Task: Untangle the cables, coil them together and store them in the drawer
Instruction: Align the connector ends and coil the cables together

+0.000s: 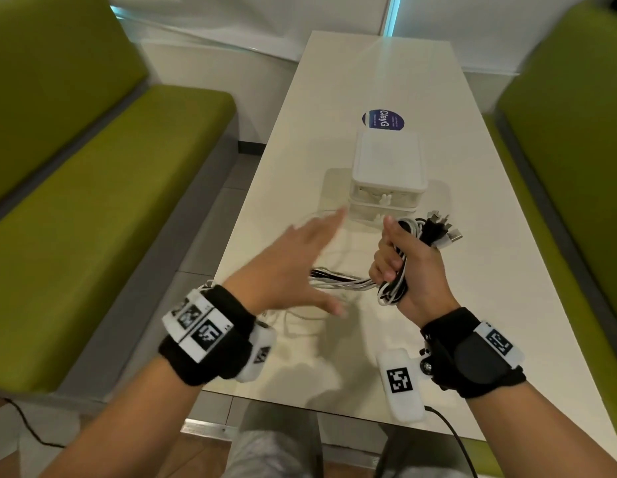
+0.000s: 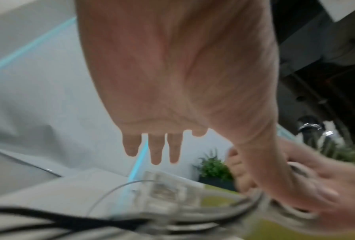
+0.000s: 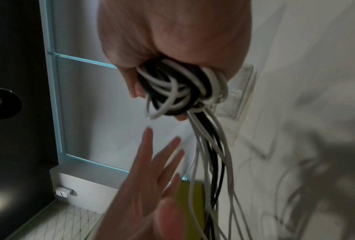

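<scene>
My right hand grips a bundle of black and white cables upright above the table, with the plug ends sticking out past my knuckles. In the right wrist view the cables loop inside my fist and several strands hang down. Loose strands trail left onto the table beneath my left hand, which hovers flat with fingers spread, blurred, holding nothing. A small white drawer unit stands just beyond both hands, its drawers closed.
The white table runs away from me between two green benches. A round blue sticker lies on the table behind the drawer unit. A thin loose cable loop lies left of the unit.
</scene>
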